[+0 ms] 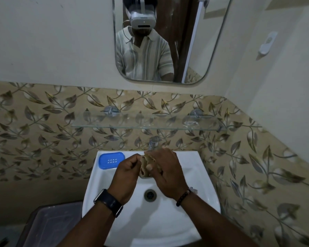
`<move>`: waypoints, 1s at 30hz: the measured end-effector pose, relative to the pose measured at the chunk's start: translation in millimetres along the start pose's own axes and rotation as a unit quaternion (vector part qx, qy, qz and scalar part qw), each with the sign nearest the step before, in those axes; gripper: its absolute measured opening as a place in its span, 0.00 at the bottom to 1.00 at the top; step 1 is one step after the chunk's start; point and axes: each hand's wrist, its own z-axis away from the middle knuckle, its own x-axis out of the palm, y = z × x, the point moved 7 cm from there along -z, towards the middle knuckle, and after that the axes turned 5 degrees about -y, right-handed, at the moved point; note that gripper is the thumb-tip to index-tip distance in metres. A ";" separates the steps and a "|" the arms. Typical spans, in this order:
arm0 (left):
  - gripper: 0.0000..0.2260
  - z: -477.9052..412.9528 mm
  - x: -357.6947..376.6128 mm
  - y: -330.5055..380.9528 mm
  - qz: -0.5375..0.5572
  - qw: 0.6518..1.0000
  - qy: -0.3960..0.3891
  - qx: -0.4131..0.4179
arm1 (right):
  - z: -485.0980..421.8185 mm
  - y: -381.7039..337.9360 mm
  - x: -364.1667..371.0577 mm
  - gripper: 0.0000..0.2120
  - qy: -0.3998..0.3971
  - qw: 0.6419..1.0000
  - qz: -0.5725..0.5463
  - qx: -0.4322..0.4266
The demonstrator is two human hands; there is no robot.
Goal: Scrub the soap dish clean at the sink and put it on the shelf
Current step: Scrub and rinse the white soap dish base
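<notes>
Blue rectangular plastic soap dish point(111, 160) lies flat on the rear ledge of the white ceramic sink point(194, 163), just left of the left grip point(128, 172), untouched. Both grips meet over the basin: the left grip pinches, and the right grip point(168, 173) curls round, a crumpled tan scrubbing cloth point(145, 165). Clear glass shelf point(114, 124) runs above and beyond them.

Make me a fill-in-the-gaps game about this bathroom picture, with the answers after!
1. The soap dish on the rim of the sink is coloured ____.
2. The left hand and right hand both hold a brown cloth, and the watch is on the ____ wrist.
3. The shelf above the tap is made of ____.
Answers: blue, left, glass.
</notes>
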 end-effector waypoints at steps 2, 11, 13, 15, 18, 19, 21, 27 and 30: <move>0.18 3.5 3.2 5.0 0.056 0.998 0.018 0.006 | -0.9 15.7 -8.8 0.14 0.027 0.994 -0.071 0.075; 0.12 21.2 20.5 3.2 0.191 0.975 0.111 0.029 | 30.6 17.4 41.1 0.28 0.219 0.517 -0.717 0.414; 0.11 25.2 26.3 -1.2 0.179 0.977 0.107 0.039 | 31.3 7.0 50.3 0.28 0.193 0.490 -0.738 0.423; 0.09 26.5 22.1 -7.2 0.123 0.986 0.103 0.044 | 31.9 9.1 51.1 0.27 0.176 0.518 -0.718 0.429; 0.08 26.0 8.1 -19.6 -0.002 0.998 0.063 0.013 | 28.9 30.8 25.7 0.21 0.160 0.640 -0.633 0.405; 0.09 25.4 1.8 -21.4 -0.021 0.998 0.058 0.001 | 26.7 37.1 15.6 0.20 0.136 0.680 -0.609 0.385; 0.13 20.9 -11.7 -15.9 0.029 0.998 0.060 -0.019 | 22.0 41.1 3.3 0.18 0.038 0.757 -0.548 0.354; 0.22 -2.8 -11.5 1.5 -0.020 0.983 -0.064 -0.169 | 9.2 46.7 -15.9 0.13 -0.112 0.883 -0.348 0.295; 0.17 -3.6 -1.9 -2.6 0.058 0.979 -0.055 -0.189 | 2.8 48.8 -25.9 0.13 -0.072 0.935 -0.249 0.241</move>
